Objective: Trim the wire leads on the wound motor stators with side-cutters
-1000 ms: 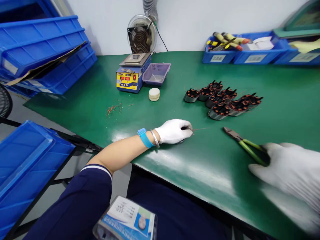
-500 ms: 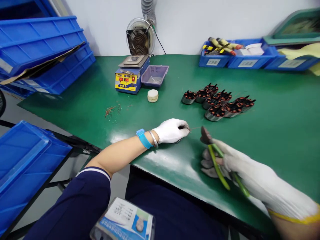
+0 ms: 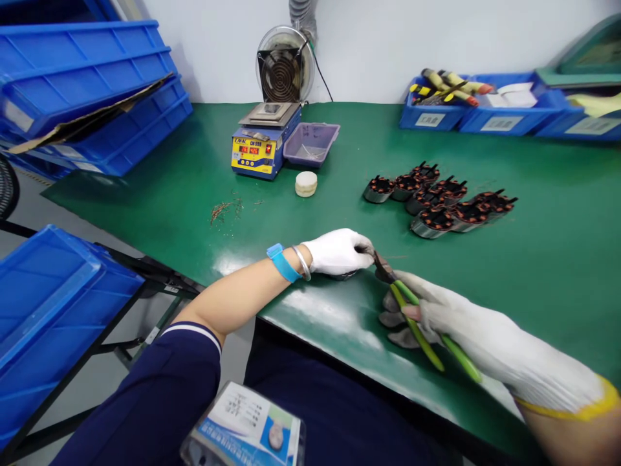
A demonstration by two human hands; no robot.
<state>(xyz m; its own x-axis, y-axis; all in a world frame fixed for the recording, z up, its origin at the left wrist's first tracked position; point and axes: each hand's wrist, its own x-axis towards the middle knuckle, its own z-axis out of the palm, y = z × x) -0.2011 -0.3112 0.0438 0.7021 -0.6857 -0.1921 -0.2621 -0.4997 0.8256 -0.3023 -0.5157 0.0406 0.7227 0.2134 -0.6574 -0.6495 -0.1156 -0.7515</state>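
My left hand (image 3: 342,251), in a white glove with grey fingertips, is closed low over the green table. Its fingers are wrapped round something mostly hidden; only a dark edge shows beneath the palm. From the fingertips a thin copper-coloured wire (image 3: 398,257) sticks out to the right. In my right hand (image 3: 412,310), also gloved, is a pair of cutting pliers (image 3: 398,285) with green handles. The dark jaws point up and left and meet the wire close to my left fingertips. Whether the jaws are fully closed, I cannot tell.
Several motor stators (image 3: 431,221) with copper windings stand at the right. A yellow-and-blue heating unit (image 3: 255,155), a purple tray (image 3: 310,158) and a round white pad (image 3: 306,184) are farther back. Wire scraps (image 3: 222,210) lie at left. Blue bins (image 3: 429,121) line the back right.
My right hand has brought the pliers left, from the wire's outer end to right beside my left fingertips. My left hand stays nearly in place. The view has shifted slightly.
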